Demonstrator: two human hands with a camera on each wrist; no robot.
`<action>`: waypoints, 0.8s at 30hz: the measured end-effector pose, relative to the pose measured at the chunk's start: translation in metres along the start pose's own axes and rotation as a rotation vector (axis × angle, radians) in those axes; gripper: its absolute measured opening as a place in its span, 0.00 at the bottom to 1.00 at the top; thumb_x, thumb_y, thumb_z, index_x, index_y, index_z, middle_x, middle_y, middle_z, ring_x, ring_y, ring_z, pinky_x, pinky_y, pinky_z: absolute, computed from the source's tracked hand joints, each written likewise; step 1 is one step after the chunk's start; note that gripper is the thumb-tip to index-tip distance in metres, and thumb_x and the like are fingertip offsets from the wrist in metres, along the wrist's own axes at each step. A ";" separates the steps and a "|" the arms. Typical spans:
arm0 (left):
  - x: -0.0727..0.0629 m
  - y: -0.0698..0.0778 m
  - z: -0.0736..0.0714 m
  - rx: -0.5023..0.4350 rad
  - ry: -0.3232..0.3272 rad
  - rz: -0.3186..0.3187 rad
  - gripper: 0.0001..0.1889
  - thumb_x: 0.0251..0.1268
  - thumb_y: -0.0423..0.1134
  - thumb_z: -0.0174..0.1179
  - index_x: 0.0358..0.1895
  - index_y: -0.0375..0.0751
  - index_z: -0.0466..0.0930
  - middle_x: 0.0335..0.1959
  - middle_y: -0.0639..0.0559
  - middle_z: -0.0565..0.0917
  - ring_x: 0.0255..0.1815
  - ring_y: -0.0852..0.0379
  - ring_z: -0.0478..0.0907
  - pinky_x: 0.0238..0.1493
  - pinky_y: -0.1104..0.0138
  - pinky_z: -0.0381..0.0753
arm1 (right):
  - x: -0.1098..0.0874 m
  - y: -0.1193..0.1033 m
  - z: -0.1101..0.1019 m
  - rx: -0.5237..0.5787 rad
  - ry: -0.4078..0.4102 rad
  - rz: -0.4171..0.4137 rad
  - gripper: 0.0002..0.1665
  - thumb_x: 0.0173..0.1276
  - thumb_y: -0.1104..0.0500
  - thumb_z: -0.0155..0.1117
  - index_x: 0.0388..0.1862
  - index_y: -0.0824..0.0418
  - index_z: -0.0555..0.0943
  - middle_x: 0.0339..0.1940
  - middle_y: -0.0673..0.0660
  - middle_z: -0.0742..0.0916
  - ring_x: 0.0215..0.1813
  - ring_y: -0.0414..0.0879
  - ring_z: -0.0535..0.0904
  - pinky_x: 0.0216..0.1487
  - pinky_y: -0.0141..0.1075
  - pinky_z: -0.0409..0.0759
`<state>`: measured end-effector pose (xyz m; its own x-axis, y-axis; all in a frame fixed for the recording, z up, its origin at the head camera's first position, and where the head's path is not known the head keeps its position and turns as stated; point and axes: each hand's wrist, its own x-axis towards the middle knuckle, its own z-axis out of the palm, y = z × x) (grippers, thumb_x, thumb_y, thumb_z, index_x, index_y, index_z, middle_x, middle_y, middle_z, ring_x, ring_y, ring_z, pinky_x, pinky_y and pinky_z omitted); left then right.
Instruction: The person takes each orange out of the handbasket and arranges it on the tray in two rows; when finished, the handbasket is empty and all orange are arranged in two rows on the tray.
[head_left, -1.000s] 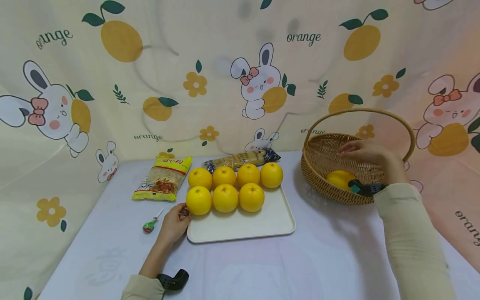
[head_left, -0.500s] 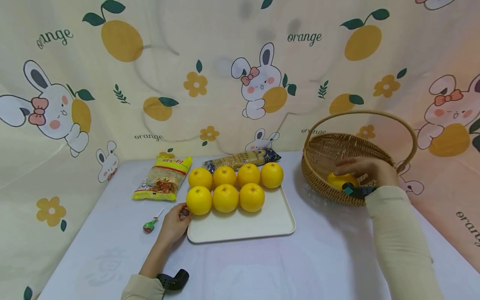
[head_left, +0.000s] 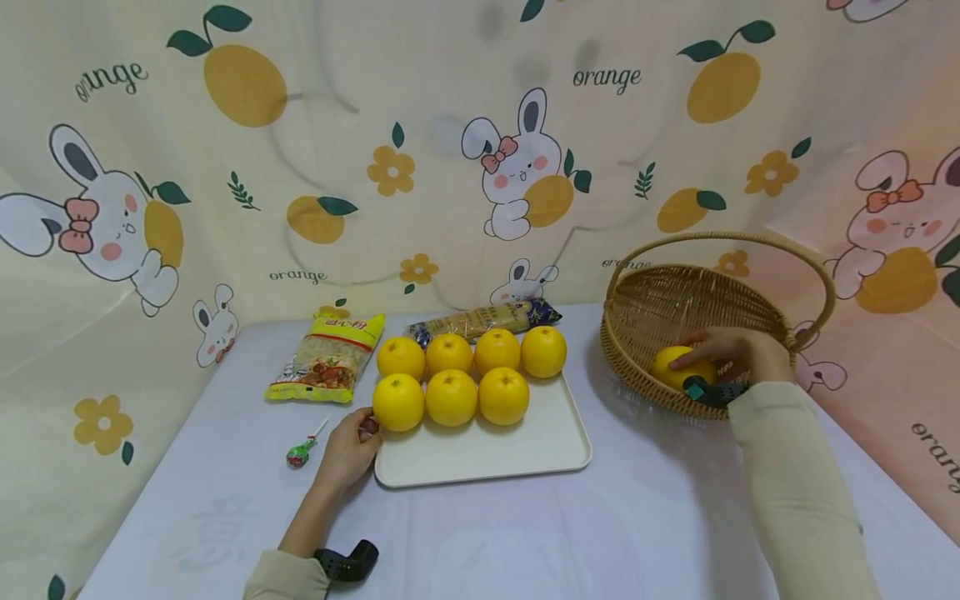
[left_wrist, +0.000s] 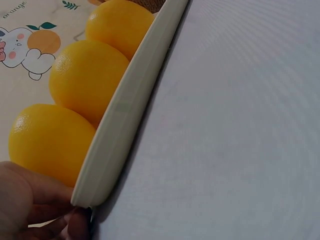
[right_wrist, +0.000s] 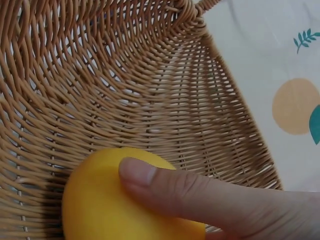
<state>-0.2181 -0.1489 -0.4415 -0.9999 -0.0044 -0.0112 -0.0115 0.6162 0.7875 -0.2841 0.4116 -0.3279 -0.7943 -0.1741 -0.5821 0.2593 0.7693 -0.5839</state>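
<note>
In the head view my right hand (head_left: 738,350) is inside the wicker basket (head_left: 693,300), gripping a yellow-orange orange (head_left: 665,367). Its thumb (right_wrist: 165,185) lies across the top of the fruit in the right wrist view; the other fingers are mostly hidden. My left hand (head_left: 348,450) holds the left edge of a white tray (head_left: 487,457), its fingers around the rim near the corner in the left wrist view. Several oranges (head_left: 451,397) stand on the tray in two rows, four-wide gaps aside, with the closest orange (left_wrist: 50,142) right by the left hand.
A yellow bag of dry food (head_left: 327,358) lies left of the tray. Behind the oranges is a long clear packet (head_left: 480,321). A green-wrapped lollipop (head_left: 300,452) lies beside the left hand. The basket's tall handle (head_left: 720,237) arches above the right hand.
My right hand has gone down into the basket and taken hold of the orange there. The basket handle has tipped slightly lower. The left hand stays at the tray.
</note>
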 end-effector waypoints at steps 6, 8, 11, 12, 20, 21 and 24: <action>0.001 -0.001 0.002 -0.025 -0.004 -0.008 0.23 0.57 0.29 0.55 0.58 0.28 0.70 0.38 0.43 0.76 0.35 0.53 0.71 0.36 0.65 0.72 | 0.002 0.002 -0.004 0.047 0.046 -0.028 0.52 0.63 0.46 0.62 0.71 0.69 0.45 0.60 0.72 0.64 0.55 0.60 0.69 0.49 0.49 0.77; 0.001 -0.001 0.002 -0.027 -0.003 -0.008 0.23 0.58 0.30 0.56 0.58 0.28 0.70 0.38 0.43 0.76 0.35 0.53 0.71 0.36 0.66 0.72 | 0.001 0.001 -0.007 0.047 0.054 -0.057 0.53 0.63 0.47 0.61 0.72 0.69 0.42 0.62 0.74 0.61 0.56 0.61 0.68 0.49 0.49 0.77; 0.002 -0.001 0.002 -0.026 -0.001 -0.009 0.23 0.57 0.30 0.56 0.58 0.28 0.70 0.38 0.44 0.76 0.35 0.53 0.71 0.36 0.66 0.72 | -0.003 -0.003 -0.011 0.052 0.057 -0.104 0.54 0.64 0.49 0.60 0.72 0.71 0.38 0.62 0.74 0.61 0.55 0.59 0.70 0.48 0.48 0.77; 0.002 -0.001 0.002 -0.026 0.000 -0.009 0.23 0.57 0.30 0.56 0.58 0.28 0.70 0.38 0.44 0.76 0.35 0.53 0.71 0.36 0.66 0.71 | -0.004 -0.005 -0.012 0.053 0.061 -0.120 0.55 0.63 0.50 0.60 0.72 0.72 0.38 0.61 0.74 0.61 0.53 0.57 0.71 0.48 0.47 0.77; 0.001 -0.001 0.001 -0.033 0.005 -0.005 0.23 0.57 0.29 0.56 0.58 0.28 0.70 0.38 0.43 0.76 0.35 0.53 0.71 0.36 0.66 0.72 | -0.010 -0.011 -0.016 0.114 0.107 -0.266 0.45 0.61 0.58 0.61 0.69 0.70 0.48 0.54 0.68 0.67 0.46 0.50 0.72 0.46 0.41 0.77; 0.001 -0.002 0.001 -0.033 0.004 -0.004 0.23 0.57 0.29 0.55 0.58 0.28 0.70 0.38 0.43 0.76 0.35 0.53 0.71 0.36 0.66 0.72 | -0.011 -0.012 -0.017 0.098 0.129 -0.281 0.44 0.61 0.57 0.61 0.68 0.69 0.50 0.54 0.68 0.68 0.46 0.50 0.72 0.46 0.39 0.76; 0.001 -0.001 0.001 -0.034 0.000 -0.007 0.23 0.57 0.29 0.55 0.58 0.28 0.70 0.39 0.43 0.76 0.36 0.52 0.71 0.37 0.65 0.72 | -0.015 -0.013 -0.018 0.047 0.219 -0.326 0.42 0.62 0.56 0.62 0.66 0.69 0.53 0.55 0.68 0.68 0.47 0.50 0.72 0.45 0.38 0.75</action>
<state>-0.2193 -0.1487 -0.4436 -0.9998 -0.0091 -0.0167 -0.0188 0.5889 0.8080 -0.2856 0.4150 -0.3011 -0.9360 -0.2655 -0.2310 -0.0048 0.6659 -0.7460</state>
